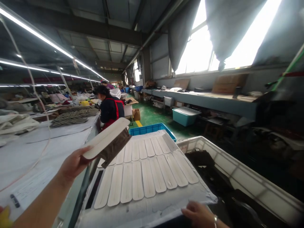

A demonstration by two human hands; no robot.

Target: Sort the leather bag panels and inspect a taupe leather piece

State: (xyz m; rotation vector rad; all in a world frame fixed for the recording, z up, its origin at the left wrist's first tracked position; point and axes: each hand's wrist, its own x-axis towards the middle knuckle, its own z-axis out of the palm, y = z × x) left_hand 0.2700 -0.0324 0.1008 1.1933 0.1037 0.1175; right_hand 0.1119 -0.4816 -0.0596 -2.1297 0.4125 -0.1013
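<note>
Fingers of my left hand (72, 164) pinched an insole stack (108, 141); right hand (199, 213) gripped the sheet (152, 202), rows of insoles (147, 167) untouched.

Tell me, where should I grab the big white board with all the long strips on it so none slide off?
Probably by its near edge. The white board lies roughly flat over the white crate, with the strips in rows across the middle. The right hand already rests at the bare near edge. A second grip on the opposite bare margin would likely keep it level. The left hand holds a separate piece.
</note>
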